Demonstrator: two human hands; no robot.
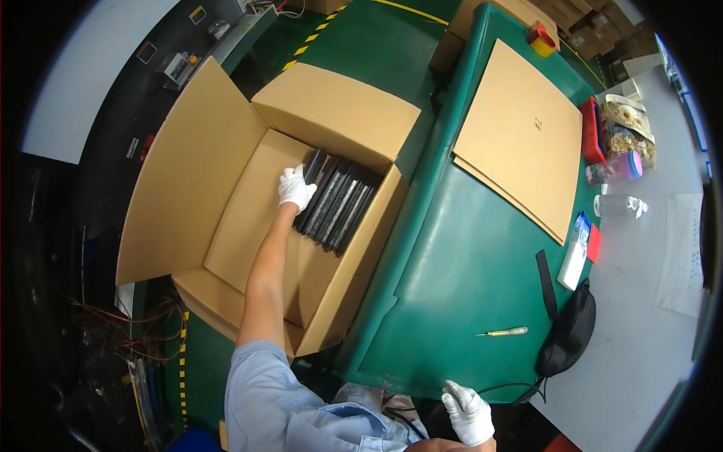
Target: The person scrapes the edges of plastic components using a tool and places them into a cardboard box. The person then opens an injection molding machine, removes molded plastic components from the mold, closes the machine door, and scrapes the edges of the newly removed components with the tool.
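Observation:
Deep in an open cardboard box (248, 203), my left hand (297, 188), in a white glove, is closed on the end black flat piece (314, 166) of a row. The rest of that row, several thin black flat pieces (339, 203) standing on edge side by side, fills the box's right part. My fingertips are partly hidden against the piece. My right hand (468, 414), also white-gloved, hangs by the near edge of the green-topped table (452, 301), its fingers loosely bent and apart, with nothing visible in them.
Flat cardboard sheets (520, 135) lie on the table, with a tape roll (542, 39) beyond them. A screwdriver (501, 331), a black pouch (570, 331) and a white tube (574, 252) lie nearer. Clear bottles (619, 205) and a red bin (592, 132) are at the right. Box flaps (181, 181) stand open.

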